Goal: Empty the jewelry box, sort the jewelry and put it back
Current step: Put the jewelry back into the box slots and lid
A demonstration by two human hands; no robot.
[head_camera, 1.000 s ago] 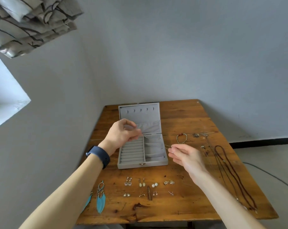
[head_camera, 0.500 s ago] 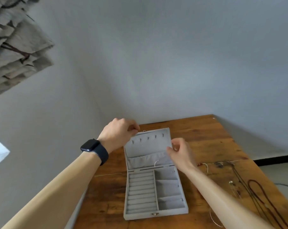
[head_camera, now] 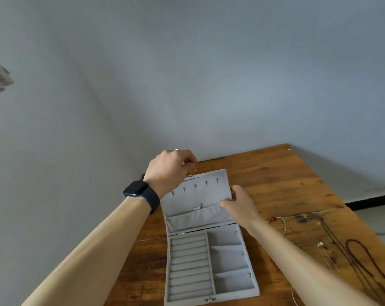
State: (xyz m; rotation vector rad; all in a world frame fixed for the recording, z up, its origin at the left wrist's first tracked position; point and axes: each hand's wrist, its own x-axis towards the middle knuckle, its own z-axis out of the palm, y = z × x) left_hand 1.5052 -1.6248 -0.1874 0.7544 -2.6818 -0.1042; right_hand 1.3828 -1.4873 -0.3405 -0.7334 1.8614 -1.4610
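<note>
**A:** And up they had gone! A second ago both hands were low, over the tray of the jewelry box point(head_camera: 228, 257); by this moment they had climbed to its lid point(head_camera: 211, 193), and the view had swung up with them.

**B:** The left hand point(head_camera: 171, 167) sat at the lid's top edge, centre frame, fingers bunched tight and pinching a thin chain point(head_camera: 197, 208). There was a dark smartwatch point(head_camera: 136, 189) on that wrist.

**A:** Where did the chain run?

**B:** Down the lid's grey inner face from those fingertips, a hair-thin line, its lower end lying at the mouth of the lid pocket point(head_camera: 193, 219). Whether it had caught on one of the small hooks I could not tell.

**A:** And the right hand point(head_camera: 241, 205)?

**B:** It gripped the lid's right edge, fingers curled round the side and the thumb laid on the lining just above the pocket.

**A:** The box itself?

**B:** Open on the wooden table point(head_camera: 275, 184), lower centre of the frame, lid standing up, with ring rolls in the left half of the tray and compartments in the right.

**A:** Anything off to the side?

**B:** To the right lay a beaded bracelet point(head_camera: 271, 219) just beside the right forearm, a fine necklace with a pale pendant point(head_camera: 320, 244), and a dark cord necklace point(head_camera: 361, 261) near the frame's right edge.
</note>
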